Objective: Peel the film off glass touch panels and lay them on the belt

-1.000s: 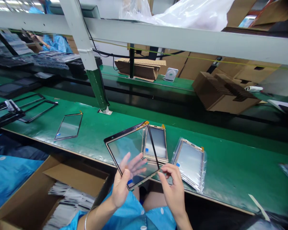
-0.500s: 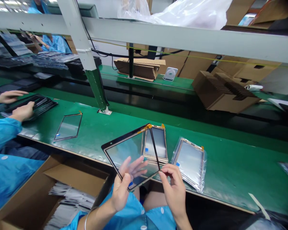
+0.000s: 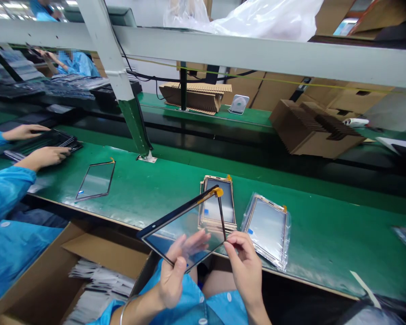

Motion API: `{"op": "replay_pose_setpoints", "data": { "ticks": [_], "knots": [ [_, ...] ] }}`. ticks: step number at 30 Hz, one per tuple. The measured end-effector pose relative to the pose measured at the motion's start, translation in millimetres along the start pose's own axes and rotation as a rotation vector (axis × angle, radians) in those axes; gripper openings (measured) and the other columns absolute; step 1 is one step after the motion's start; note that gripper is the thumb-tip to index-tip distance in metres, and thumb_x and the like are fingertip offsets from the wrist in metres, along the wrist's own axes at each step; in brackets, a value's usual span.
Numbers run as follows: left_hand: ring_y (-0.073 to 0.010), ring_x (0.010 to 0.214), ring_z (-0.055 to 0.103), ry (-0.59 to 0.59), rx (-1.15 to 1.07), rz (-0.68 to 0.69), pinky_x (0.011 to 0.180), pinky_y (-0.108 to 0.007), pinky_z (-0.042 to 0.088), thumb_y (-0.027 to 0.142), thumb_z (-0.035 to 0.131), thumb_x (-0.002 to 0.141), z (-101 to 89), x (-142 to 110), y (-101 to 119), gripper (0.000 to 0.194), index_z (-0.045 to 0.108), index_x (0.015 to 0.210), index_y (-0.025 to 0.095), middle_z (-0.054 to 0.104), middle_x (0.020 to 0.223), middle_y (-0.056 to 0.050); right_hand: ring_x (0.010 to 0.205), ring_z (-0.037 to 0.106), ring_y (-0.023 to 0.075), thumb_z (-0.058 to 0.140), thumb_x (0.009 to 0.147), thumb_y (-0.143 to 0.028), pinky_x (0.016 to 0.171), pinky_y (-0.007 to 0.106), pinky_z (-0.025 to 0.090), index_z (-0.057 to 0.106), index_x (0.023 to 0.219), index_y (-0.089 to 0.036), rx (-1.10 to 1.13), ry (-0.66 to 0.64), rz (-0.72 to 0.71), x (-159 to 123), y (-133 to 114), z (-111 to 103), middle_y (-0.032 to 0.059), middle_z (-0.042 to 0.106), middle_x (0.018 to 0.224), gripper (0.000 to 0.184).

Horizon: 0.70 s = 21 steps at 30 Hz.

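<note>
A worker in blue holds a glass panel (image 3: 186, 223) tilted above the lap, at the near edge of a green bench (image 3: 325, 239). With the panel as the dial's centre and twelve straight ahead of the worker, its orange tab (image 3: 219, 192) sits on the corner at about one o'clock. The left hand (image 3: 171, 282) grips the lower edge at seven, thumb in front; its other fingers, spread well open, show through the glass. The right hand (image 3: 245, 266) is nearly closed at four, thumb and forefinger pinching the corner, remaining fingers curled.

I can see a stack (image 3: 219, 212) of similar panels on the bench at about one o'clock, partly covered by the held panel in this view. At three lies a bagged panel (image 3: 267, 230) in clear plastic, near the right hand; at ten, a lone panel (image 3: 98, 179) lies well apart. Farther out on that line, a co-worker's two hands (image 3: 50, 156) rest over dark frames (image 3: 45, 142). An open box (image 3: 111, 253) of white sheets (image 3: 96, 289) stands at eight, below bench level. Across the line, a small fan (image 3: 239, 104) stands at one o'clock, and brown cardboard (image 3: 311, 133) at two.
</note>
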<state>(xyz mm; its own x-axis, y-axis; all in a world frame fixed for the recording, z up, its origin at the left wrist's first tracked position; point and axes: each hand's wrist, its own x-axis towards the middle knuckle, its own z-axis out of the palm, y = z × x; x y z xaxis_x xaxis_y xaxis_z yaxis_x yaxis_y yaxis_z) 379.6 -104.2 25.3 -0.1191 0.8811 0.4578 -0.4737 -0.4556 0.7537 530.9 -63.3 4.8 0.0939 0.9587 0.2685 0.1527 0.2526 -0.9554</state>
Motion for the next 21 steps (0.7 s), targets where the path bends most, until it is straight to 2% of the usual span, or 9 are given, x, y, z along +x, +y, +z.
{"op": "replay_pose_setpoints", "data": {
  "ticks": [7, 10, 12, 14, 16, 18, 19, 20, 21],
  "knots": [
    [-0.0247, 0.120, 0.054, 0.002, -0.009, -0.009, 0.097, -0.043, 0.047, 0.029, 0.032, 0.098, 0.1, -3, 0, 0.040, 0.042, 0.134, 0.041, 0.054, 0.135, -0.003, 0.085, 0.053, 0.0184, 0.057, 0.087, -0.022, 0.071, 0.030, 0.044, 0.055, 0.080, -0.020, -0.055, -0.037, -0.050, 2, 0, -2, 0.0044, 0.053, 0.087, 0.008],
    [-0.0260, 0.121, 0.053, 0.046, -0.037, -0.076, 0.097, -0.046, 0.046, 0.030, 0.033, 0.098, -3.6, -1, -3, 0.039, 0.042, 0.134, 0.042, 0.054, 0.135, -0.002, 0.084, 0.052, 0.0177, 0.053, 0.089, -0.019, 0.072, 0.030, 0.044, 0.054, 0.080, -0.020, -0.165, -0.058, -0.137, 0, -3, -6, 0.0045, 0.052, 0.088, 0.009],
    [-0.0263, 0.121, 0.053, 0.111, -0.063, -0.194, 0.097, -0.045, 0.046, 0.031, 0.036, 0.097, -8.6, 6, -6, 0.038, 0.043, 0.134, 0.040, 0.054, 0.135, -0.003, 0.086, 0.052, 0.0168, 0.051, 0.089, -0.016, 0.074, 0.030, 0.044, 0.055, 0.083, -0.020, -0.240, -0.126, -0.231, -2, -12, -9, 0.0047, 0.051, 0.091, 0.008],
    [-0.0266, 0.120, 0.054, 0.184, -0.121, -0.388, 0.095, -0.043, 0.047, 0.033, 0.040, 0.096, -14.2, 14, -11, 0.040, 0.043, 0.135, 0.035, 0.054, 0.135, -0.007, 0.089, 0.053, 0.0163, 0.049, 0.090, -0.014, 0.075, 0.029, 0.045, 0.055, 0.088, -0.021, -0.232, -0.283, -0.284, 0, -27, -8, 0.0051, 0.052, 0.094, 0.009],
    [-0.0272, 0.115, 0.057, 0.218, -0.230, -0.606, 0.089, -0.040, 0.050, 0.038, 0.042, 0.095, -18.8, 21, -19, 0.045, 0.039, 0.139, 0.030, 0.053, 0.135, -0.011, 0.088, 0.057, 0.0153, 0.046, 0.092, -0.016, 0.074, 0.028, 0.048, 0.053, 0.087, -0.021, -0.102, -0.509, -0.218, 11, -47, -2, 0.0050, 0.055, 0.094, 0.010],
    [-0.0277, 0.108, 0.062, 0.220, -0.352, -0.770, 0.082, -0.038, 0.053, 0.048, 0.041, 0.093, -21.2, 22, -27, 0.053, 0.037, 0.140, 0.026, 0.056, 0.132, -0.014, 0.076, 0.061, 0.0136, 0.044, 0.093, -0.020, 0.064, 0.027, 0.051, 0.048, 0.083, -0.020, 0.092, -0.721, -0.030, 33, -69, 7, 0.0049, 0.060, 0.094, 0.011],
    [-0.0282, 0.106, 0.062, 0.213, -0.402, -0.817, 0.079, -0.037, 0.053, 0.054, 0.039, 0.091, -21.7, 21, -30, 0.057, 0.037, 0.140, 0.025, 0.057, 0.130, -0.014, 0.071, 0.063, 0.0132, 0.044, 0.094, -0.022, 0.060, 0.026, 0.051, 0.046, 0.081, -0.020, 0.179, -0.767, 0.053, 49, -80, 11, 0.0050, 0.063, 0.094, 0.013],
    [-0.0291, 0.106, 0.063, 0.203, -0.440, -0.843, 0.077, -0.037, 0.053, 0.061, 0.038, 0.089, -22.0, 20, -32, 0.062, 0.039, 0.139, 0.024, 0.057, 0.129, -0.015, 0.069, 0.065, 0.0133, 0.045, 0.093, -0.024, 0.058, 0.027, 0.052, 0.045, 0.080, -0.021, 0.249, -0.738, 0.090, 66, -89, 12, 0.0051, 0.066, 0.094, 0.014],
    [-0.0302, 0.108, 0.062, 0.188, -0.467, -0.851, 0.077, -0.037, 0.053, 0.065, 0.038, 0.086, -22.3, 18, -33, 0.067, 0.040, 0.138, 0.024, 0.057, 0.130, -0.015, 0.072, 0.066, 0.0143, 0.047, 0.093, -0.024, 0.060, 0.028, 0.054, 0.045, 0.079, -0.021, 0.298, -0.619, 0.057, 84, -98, 10, 0.0053, 0.067, 0.095, 0.014]
  ]
}}
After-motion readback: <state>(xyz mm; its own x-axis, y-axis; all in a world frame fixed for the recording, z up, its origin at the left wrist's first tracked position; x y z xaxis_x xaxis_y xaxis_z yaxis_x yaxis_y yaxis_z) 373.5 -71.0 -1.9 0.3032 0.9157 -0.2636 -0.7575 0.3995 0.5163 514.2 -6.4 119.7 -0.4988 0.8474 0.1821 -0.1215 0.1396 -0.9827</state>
